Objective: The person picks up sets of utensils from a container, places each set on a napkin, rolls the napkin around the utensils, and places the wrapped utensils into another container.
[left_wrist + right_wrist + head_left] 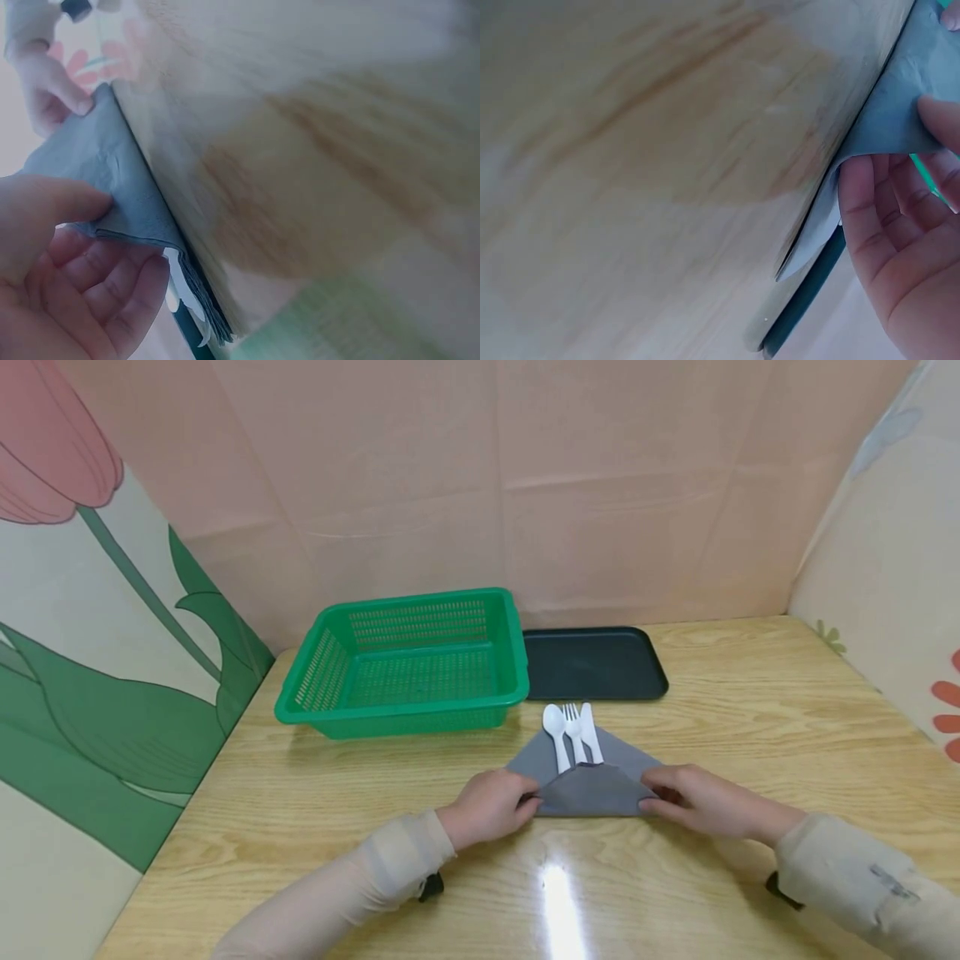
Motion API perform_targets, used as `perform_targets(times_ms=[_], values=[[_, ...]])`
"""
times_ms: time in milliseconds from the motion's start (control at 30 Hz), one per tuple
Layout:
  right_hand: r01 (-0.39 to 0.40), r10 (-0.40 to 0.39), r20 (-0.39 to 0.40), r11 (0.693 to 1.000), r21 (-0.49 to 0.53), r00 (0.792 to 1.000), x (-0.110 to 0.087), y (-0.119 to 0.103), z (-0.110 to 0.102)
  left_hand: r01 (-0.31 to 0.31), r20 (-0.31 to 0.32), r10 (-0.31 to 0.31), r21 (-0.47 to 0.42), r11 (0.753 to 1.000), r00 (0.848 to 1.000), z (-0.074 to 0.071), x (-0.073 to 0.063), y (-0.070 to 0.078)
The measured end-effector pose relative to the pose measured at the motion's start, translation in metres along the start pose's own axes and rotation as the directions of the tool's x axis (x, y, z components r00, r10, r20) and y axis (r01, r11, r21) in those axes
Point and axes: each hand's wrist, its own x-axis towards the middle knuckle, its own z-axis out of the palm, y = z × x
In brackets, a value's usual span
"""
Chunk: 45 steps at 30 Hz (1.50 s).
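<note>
A grey napkin (592, 793) lies on the table with its near part folded up over the handles of white cutlery. Out of the fold stick a spoon (554, 722), a fork (573, 727) and a knife (591, 735), heads pointing away from me. My left hand (491, 806) pinches the left end of the fold, thumb (86, 201) on top and fingers beneath, as the left wrist view shows. At the right end, my right hand (697, 802) pinches the fold the same way, its fingers (889, 199) under the cloth.
A green plastic basket (416, 722) with slotted walls stands behind and to the left of the napkin. Beside it a black tray (596, 664) lies flat near the back wall. The wooden table (772, 693) runs up to printed cloth walls on both sides.
</note>
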Motion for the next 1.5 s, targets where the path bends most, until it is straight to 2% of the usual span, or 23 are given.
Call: perform_targets(times_ms=[533, 833, 1233, 1500], values=[[-0.063, 0.064, 0.038, 0.998, -0.02, 0.997, 0.003, 0.005, -0.001, 0.034, -0.002, -0.035, -0.086, 0.996, 0.999, 0.002, 0.003, -0.009], [-0.056, 0.056, 0.024, 0.998, -0.025, 0.998, 0.005, 0.005, -0.002, 0.041, -0.009, -0.043, -0.167, 0.985, 0.999, 0.003, 0.004, -0.015], [-0.064, 0.064, 0.002, 0.998, -0.02, 0.998, 0.004, 0.007, -0.004, 0.071, -0.008, -0.074, -0.207, 0.976, 0.997, 0.003, 0.005, -0.02], [-0.134, 0.135, 0.031, 0.99, -0.044, 0.99, 0.005, 0.008, -0.007, 0.115, 0.009, -0.117, -0.246, 0.962, 0.993, 0.003, 0.007, -0.021]])
